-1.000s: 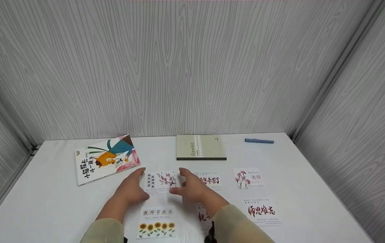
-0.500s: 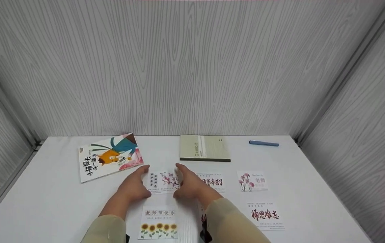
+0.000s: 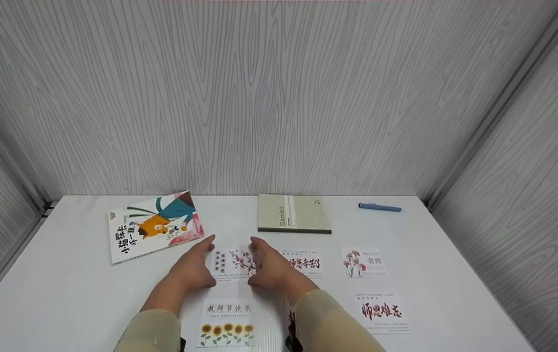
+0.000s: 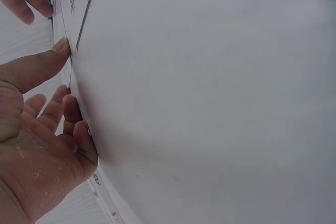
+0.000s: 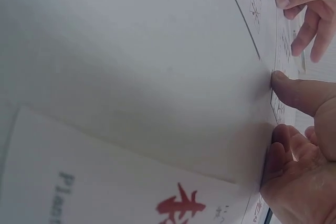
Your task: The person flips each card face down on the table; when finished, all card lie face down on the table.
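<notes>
A card with pink blossoms (image 3: 236, 264) and dark lettering lies flat on the white table (image 3: 88, 303). My left hand (image 3: 193, 266) is at its left edge, thumb toward me and index finger toward the back. Mirroring it, my right hand (image 3: 276, 269) frames the right edge and hides part of that side. In the left wrist view the thumb (image 4: 47, 64) touches down near the card's corner. The right wrist view shows the right thumb (image 5: 299, 90) low at the table, other fingers resting on the surface. A sunflower card (image 3: 227, 325) lies in front of the blossom card.
A picture book (image 3: 156, 227), a green notebook (image 3: 294, 214) and a blue pen (image 3: 380, 207) lie along the back. Right of the hands are a red-lettered card (image 3: 305, 266), a carnation card (image 3: 364, 262) and another lettered card (image 3: 383, 313). The right forearm partly covers one more card (image 3: 291, 318).
Both hands stay around the blossom card. My right hand has moved slightly left, closer to the left one, covering more of the card's right side. The head view shifts slightly.
</notes>
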Available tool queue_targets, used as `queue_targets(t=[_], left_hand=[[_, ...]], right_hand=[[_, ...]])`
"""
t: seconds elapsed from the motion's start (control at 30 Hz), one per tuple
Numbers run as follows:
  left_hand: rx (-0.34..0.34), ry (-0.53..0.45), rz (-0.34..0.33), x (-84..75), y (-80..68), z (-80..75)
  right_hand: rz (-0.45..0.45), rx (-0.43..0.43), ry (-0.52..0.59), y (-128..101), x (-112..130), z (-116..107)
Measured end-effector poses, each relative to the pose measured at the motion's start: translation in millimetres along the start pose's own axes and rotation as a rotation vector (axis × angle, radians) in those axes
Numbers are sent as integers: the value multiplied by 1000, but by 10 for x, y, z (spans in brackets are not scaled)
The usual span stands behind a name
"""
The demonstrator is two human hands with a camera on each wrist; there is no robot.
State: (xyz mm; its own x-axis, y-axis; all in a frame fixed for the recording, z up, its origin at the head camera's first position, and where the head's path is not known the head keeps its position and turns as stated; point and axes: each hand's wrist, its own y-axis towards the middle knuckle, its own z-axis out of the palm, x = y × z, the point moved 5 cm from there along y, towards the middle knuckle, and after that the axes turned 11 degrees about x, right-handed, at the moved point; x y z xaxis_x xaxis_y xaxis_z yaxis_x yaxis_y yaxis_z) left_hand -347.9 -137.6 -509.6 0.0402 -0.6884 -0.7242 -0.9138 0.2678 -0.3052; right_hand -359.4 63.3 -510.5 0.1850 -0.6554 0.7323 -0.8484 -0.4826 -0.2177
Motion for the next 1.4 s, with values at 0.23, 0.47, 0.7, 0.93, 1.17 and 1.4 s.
queue_targets(t=[0.23,0.47,0.7,0.93,1.17,1.4], left_hand=[[-30,-2,35,-1,-33,-10],[-69,-27,40,39,-65,-46],[-78,-14,26,53,-60,-13],[-95,2,51,28,-75,17],[-102,5,57,-6,-116,16],[-102,15,80,-52,-144,14]], right_hand=[[-33,-18,29,-1,-16,-2],[1,-43,117,-1,-40,12],[9,-69,298,4,-80,4],[14,-110,208,-25,-49,-35],[28,-72,135,-71,-11,-20],[16,-67,55,-82,36,16]])
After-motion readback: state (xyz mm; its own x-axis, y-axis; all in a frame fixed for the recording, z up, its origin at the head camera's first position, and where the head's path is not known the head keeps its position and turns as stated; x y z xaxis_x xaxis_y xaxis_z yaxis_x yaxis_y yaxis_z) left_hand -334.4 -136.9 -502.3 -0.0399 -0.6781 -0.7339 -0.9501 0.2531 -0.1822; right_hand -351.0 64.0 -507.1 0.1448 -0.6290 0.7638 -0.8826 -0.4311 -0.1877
